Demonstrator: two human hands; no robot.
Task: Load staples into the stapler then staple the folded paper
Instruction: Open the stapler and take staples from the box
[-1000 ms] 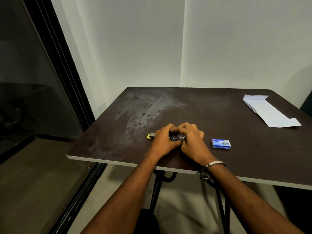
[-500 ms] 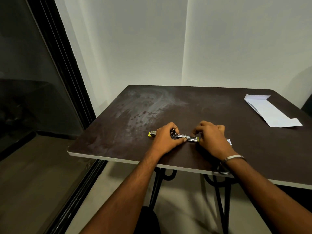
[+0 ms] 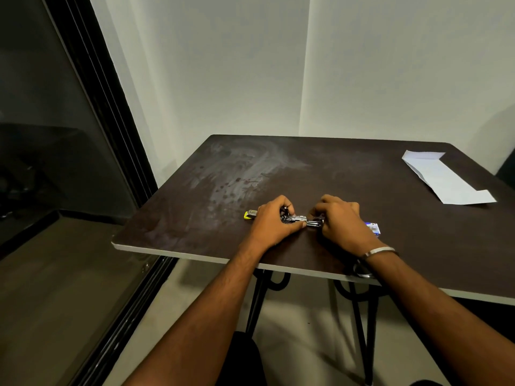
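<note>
The stapler is lying opened out flat near the table's front edge, where a second ago my hands were bunched over it closed. My left hand is gripping the hinge end, and my right hand is pinching the far end, fingers curled. I'm judging the channel ready for staples; the staple box is waiting just beside my right hand, the folded paper well apart.

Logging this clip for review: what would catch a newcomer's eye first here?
Both hands meet near the front edge of the dark table: the left hand grips the stapler, whose yellow end sticks out to its left, while the right hand holds its metal end. A small blue staple box peeks out beside the right hand, and the folded paper lies untouched at the far right.
</note>
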